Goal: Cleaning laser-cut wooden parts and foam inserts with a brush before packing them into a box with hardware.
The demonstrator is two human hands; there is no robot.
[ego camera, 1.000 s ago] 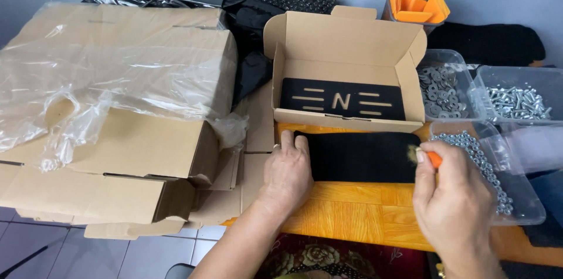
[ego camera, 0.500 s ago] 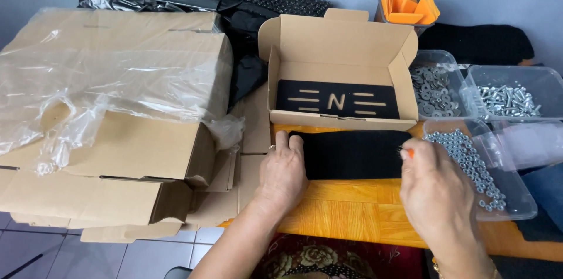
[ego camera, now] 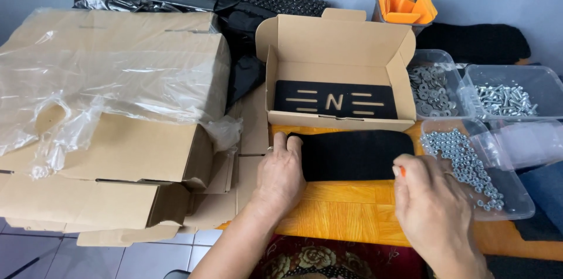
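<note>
Since the earlier frame, right hand [ego camera: 431, 206] has slid left onto the black fabric piece [ego camera: 352, 155] at lower centre of the frame, fingers pressed flat, while left hand [ego camera: 281, 170] flattens its opposite end below the open cardboard box [ego camera: 337, 68].

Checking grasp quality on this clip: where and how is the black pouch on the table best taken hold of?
By its two short ends, coming from left and right. The black pouch lies flat and long across the wooden table, just in front of the open box. The left hand already rests on its left end and the right hand is at its right end, so an end pinch probably lifts it evenly.
</note>
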